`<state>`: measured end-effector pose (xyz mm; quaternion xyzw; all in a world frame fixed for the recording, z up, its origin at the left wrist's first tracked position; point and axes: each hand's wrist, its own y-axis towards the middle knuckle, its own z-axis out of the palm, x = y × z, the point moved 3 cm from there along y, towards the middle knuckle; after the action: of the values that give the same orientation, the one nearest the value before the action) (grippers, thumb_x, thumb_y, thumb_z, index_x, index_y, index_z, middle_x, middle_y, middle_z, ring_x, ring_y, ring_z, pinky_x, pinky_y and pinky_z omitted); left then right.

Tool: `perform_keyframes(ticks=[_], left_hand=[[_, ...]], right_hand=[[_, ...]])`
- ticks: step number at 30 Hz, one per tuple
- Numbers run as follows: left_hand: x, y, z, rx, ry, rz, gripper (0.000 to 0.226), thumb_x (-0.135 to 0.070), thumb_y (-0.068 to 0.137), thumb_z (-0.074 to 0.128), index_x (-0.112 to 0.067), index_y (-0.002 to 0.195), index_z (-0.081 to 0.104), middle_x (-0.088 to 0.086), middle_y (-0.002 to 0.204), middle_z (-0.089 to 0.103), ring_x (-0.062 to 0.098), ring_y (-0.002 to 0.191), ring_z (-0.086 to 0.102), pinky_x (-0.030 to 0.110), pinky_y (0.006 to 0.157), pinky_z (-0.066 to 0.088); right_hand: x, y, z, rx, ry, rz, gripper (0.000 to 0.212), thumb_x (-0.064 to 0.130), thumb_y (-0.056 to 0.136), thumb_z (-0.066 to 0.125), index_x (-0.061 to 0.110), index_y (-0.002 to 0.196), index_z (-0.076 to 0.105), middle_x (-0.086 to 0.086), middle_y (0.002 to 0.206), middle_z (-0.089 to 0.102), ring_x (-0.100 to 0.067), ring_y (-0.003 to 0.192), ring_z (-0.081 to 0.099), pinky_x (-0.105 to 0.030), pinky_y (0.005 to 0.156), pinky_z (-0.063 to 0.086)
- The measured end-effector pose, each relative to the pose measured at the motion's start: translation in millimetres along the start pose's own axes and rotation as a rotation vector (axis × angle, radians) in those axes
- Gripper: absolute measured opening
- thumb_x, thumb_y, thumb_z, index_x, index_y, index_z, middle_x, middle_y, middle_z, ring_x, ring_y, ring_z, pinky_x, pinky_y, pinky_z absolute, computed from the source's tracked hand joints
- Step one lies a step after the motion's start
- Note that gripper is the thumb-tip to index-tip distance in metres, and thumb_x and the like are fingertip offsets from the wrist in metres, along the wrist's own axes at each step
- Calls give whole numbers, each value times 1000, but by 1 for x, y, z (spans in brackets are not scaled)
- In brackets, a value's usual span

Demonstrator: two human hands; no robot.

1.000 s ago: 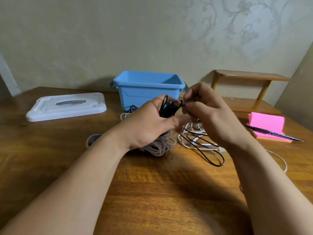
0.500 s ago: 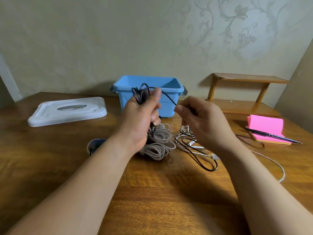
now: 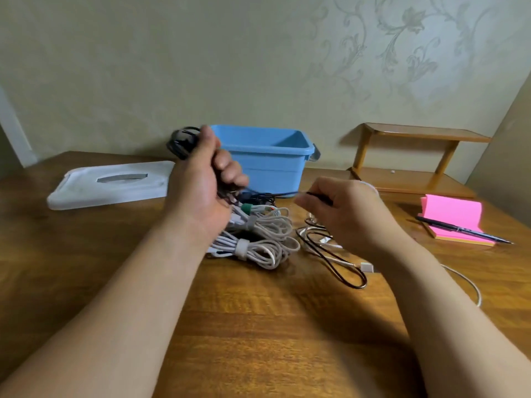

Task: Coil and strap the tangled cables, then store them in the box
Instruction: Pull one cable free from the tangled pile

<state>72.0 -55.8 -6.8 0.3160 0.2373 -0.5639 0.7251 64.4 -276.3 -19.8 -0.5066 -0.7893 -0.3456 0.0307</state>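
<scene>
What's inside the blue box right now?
Only bare blue inner walls show in the blue box; no cable is seen. Its floor is hidden behind the front wall, and the left hand with its black cable covers one corner.

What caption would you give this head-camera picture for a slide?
Left hand grips a coiled black cable while the right hand pinches its trailing strand, before an open blue plastic box.

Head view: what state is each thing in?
Blue plastic box: open, lid off.
White plastic lid: flat on the wooden table.
Thin black cable: part coiled in left hand, tail pinched by right hand.
Beige cable bundles: coiled, strapped, on the table.
</scene>
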Motion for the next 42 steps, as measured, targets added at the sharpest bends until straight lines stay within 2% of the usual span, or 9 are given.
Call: perform_keyframes(ticks=[5,13,16,21,26,33,37,40,42], left_hand=[[6,-4,-4,141,512,98,33,-33,104,67,-23,79,49,-3,63,32,10,48,26,23,42,22],[35,-27,17,524,1004,43,15,-33,98,77,-19,103,77,1,85,78,16,82,74,46,90,60],[26,-20,13,321,947,146,34,-39,103,67,-15,79,68,1,66,63,29,79,70,51,95,54],[33,-21,19,246,494,68,27,-29,103,68,-11,89,54,-1,63,49,17,63,53,37,69,56],[45,-29,24,304,452,40,36,-25,102,72,9,109,65,23,109,75,30,107,74,46,101,59],[15,-10,9,-21,221,164,24,-22,114,50,-8,97,57,4,67,65,21,61,64,39,64,61],[18,-15,9,152,486,122,23,-32,110,58,-13,97,55,-7,60,50,7,47,41,20,44,35],[33,-26,18,436,836,141,28,-45,96,76,-20,105,71,-4,89,79,13,85,75,35,83,62],[41,-31,19,548,1001,108,33,-46,89,83,-29,116,73,-7,109,80,14,108,75,50,103,57]], right_hand=[[-5,-1,-14,64,198,56,45,57,98,63,18,76,66,11,54,46,-6,51,37,-25,50,31],[11,-3,-17,86,651,39,33,27,110,54,5,89,66,-7,66,50,-21,61,43,-36,58,34],[9,-3,-20,46,564,32,35,39,105,62,4,99,68,-4,64,57,-20,58,52,-36,59,43],[14,-4,-10,29,485,6,20,30,109,59,20,98,72,5,71,65,-11,60,54,-31,57,43],[38,-9,13,-55,384,-97,12,24,103,66,35,99,64,21,84,71,-3,77,66,-18,66,47],[22,-5,2,131,195,8,17,43,97,73,29,88,70,11,72,70,-5,62,61,-28,61,48],[14,-2,-12,99,530,55,15,27,105,67,15,97,70,-2,72,69,-16,62,53,-26,57,42],[16,0,-11,122,951,147,6,10,106,61,6,102,63,-17,84,65,-21,62,53,-28,53,44],[13,0,-7,102,972,184,11,18,106,58,10,100,62,-18,87,61,-21,65,54,-31,53,43]])
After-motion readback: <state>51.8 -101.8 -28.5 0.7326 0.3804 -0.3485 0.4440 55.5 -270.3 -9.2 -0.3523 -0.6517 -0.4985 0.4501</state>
